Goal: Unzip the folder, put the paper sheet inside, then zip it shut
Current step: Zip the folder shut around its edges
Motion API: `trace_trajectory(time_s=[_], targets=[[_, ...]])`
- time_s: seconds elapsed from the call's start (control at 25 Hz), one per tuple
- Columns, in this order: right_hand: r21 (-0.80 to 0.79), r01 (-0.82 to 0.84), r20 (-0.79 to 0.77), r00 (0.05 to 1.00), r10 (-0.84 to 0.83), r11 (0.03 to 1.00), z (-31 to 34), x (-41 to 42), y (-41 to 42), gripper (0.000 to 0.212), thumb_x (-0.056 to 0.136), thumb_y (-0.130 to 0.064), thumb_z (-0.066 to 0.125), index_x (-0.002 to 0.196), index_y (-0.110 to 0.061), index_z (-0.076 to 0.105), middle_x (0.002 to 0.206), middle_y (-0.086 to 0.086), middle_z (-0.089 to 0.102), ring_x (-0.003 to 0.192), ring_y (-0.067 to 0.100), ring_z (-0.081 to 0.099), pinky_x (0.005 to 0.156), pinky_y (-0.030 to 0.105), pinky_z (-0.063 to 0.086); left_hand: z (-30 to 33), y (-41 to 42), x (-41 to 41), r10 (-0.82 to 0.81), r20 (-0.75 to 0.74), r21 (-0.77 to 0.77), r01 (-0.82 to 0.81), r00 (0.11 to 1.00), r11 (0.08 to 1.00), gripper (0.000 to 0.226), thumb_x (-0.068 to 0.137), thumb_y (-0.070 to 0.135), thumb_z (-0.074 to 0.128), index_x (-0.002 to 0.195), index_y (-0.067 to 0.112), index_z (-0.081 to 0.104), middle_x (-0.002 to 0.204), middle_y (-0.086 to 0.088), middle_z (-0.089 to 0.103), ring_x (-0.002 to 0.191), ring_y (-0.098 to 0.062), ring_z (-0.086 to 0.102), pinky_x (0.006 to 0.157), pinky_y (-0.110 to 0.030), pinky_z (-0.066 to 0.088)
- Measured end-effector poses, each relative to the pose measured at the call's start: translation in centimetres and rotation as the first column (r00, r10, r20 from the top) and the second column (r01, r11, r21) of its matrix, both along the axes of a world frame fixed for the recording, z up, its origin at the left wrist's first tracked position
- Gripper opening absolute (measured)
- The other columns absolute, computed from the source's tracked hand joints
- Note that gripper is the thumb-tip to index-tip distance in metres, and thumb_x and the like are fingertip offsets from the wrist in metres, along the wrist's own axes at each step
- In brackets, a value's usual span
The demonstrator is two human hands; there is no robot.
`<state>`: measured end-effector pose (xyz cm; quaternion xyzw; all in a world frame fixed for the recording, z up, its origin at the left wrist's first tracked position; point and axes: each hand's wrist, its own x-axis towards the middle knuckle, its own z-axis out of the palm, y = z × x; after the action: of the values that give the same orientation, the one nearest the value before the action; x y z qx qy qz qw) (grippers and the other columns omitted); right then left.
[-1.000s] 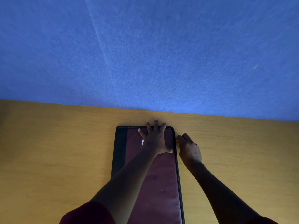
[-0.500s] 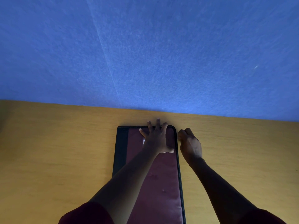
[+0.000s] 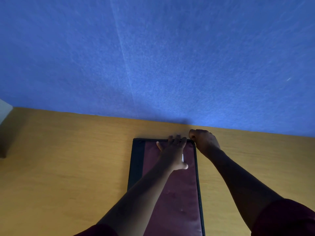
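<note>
A maroon folder with a black spine strip along its left side lies flat on the wooden table, closed. My left hand presses flat on the folder's far end, fingers spread to its top edge. My right hand is at the folder's far right corner, fingers pinched together where the zip track bends; the zip pull itself is hidden under them. A small white patch shows beside my left hand. No loose paper sheet is visible.
A blue felt-like wall panel rises directly behind the table's far edge, a short gap beyond the folder. A pale object sits at the far left edge of the table. Bare wood lies on both sides of the folder.
My right hand has travelled up the folder's right edge to its far right corner. My left hand stays pressed on the folder, shifted slightly toward the far edge.
</note>
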<state>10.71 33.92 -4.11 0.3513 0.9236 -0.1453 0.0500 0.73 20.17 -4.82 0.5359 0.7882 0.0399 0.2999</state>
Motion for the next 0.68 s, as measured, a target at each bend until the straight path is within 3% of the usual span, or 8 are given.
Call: trace_trajectory(time_s=[0.12, 0.2, 0.28, 0.48, 0.56, 0.68], targets=[[-0.141, 0.000, 0.018, 1.000, 0.003, 0.990, -0.1, -1.5, 1.6, 0.022, 0.084, -0.010, 0.062, 0.070, -0.026, 0.055, 0.069, -0.003, 0.060, 0.059, 0.018, 0.058, 0.051, 0.028, 0.046, -0.3, -1.4, -0.9, -0.025, 0.009, 0.037, 0.025, 1.000, 0.999, 0.110, 0.080, 0.041, 0.076, 0.157, 0.023, -0.001, 0.166, -0.001, -0.008, 0.152, -0.024, -0.009, 0.116, -0.068, 0.003], [-0.221, -0.021, 0.025, 0.999, 0.027, 0.975, 0.1, -2.3, 2.5, 0.032, 0.083, -0.006, 0.067, 0.065, -0.032, 0.058, 0.072, -0.008, 0.064, 0.062, 0.015, 0.062, 0.056, 0.027, 0.049, -0.7, -3.2, -2.1, 0.010, 0.003, 0.123, -0.010, 1.000, 0.992, 0.102, 0.088, 0.041, 0.068, 0.158, 0.016, -0.001, 0.166, -0.006, -0.008, 0.152, -0.024, -0.009, 0.123, -0.048, -0.001], [-0.288, -0.001, 0.071, 0.997, 0.022, 0.958, 0.7, -3.0, 2.8, 0.023, 0.084, -0.007, 0.067, 0.073, -0.027, 0.065, 0.071, -0.009, 0.064, 0.059, 0.012, 0.063, 0.058, 0.022, 0.049, -1.2, -5.2, -3.7, 0.058, -0.008, 0.222, -0.054, 0.998, 0.973, 0.094, 0.092, 0.043, 0.062, 0.157, 0.012, 0.002, 0.166, -0.008, -0.005, 0.152, -0.024, -0.008, 0.120, -0.034, -0.006], [-0.349, 0.162, 0.207, 0.974, -0.093, 0.923, 1.2, -4.3, 2.7, 0.005, 0.086, -0.014, 0.067, 0.082, -0.018, 0.066, 0.066, 0.008, 0.072, 0.058, 0.019, 0.071, 0.066, 0.027, 0.058, -2.0, -8.5, -7.6, 0.195, -0.082, 0.264, -0.167, 0.977, 0.950, 0.088, 0.090, 0.055, 0.058, 0.157, 0.017, 0.014, 0.165, -0.010, -0.007, 0.152, -0.027, -0.009, 0.124, -0.046, 0.005], [-0.308, 0.178, 0.221, 0.969, -0.111, 0.935, 1.1, -4.8, 2.4, 0.005, 0.080, -0.011, 0.068, 0.079, -0.016, 0.068, 0.064, 0.005, 0.071, 0.059, 0.018, 0.070, 0.065, 0.026, 0.057, -1.9, -9.3, -8.5, 0.259, -0.067, 0.205, -0.241, 0.964, 0.949, 0.094, 0.089, 0.060, 0.056, 0.157, 0.017, 0.008, 0.164, -0.009, -0.014, 0.151, -0.027, -0.014, 0.124, -0.046, 0.005], [-0.210, 0.231, 0.220, 0.958, -0.184, 0.950, 0.6, -5.8, 1.9, 0.007, 0.073, -0.012, 0.065, 0.075, -0.017, 0.071, 0.081, 0.002, 0.072, 0.076, 0.021, 0.068, 0.066, 0.027, 0.054, -2.2, -10.1, -8.9, 0.438, -0.013, 0.113, -0.434, 0.899, 0.894, 0.117, 0.081, 0.073, 0.055, 0.156, 0.010, -0.009, 0.163, -0.013, -0.018, 0.151, -0.029, -0.016, 0.124, -0.045, 0.002]])
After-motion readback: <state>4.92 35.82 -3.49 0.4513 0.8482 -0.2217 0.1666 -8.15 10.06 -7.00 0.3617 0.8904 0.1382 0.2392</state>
